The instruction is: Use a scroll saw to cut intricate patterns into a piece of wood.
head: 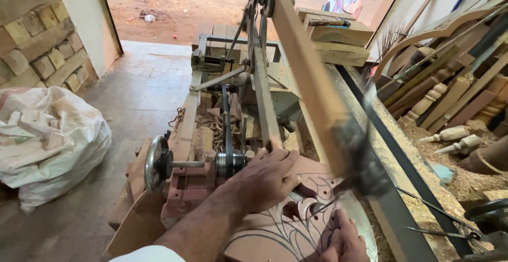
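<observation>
the belt-driven fretsaw machine (238, 98) fills the middle, its wooden arm (312, 77) blurred. on the round saw table (365, 225) lies a wooden panel (275, 230) with pencilled leaf scrolls. the left hand (264, 180) presses flat on its far edge, clasping nothing; the right hand (346, 241), partly cut off, rests fingers near the blade, probably steering. a slip could bring fingers to the blurred blade.
</observation>
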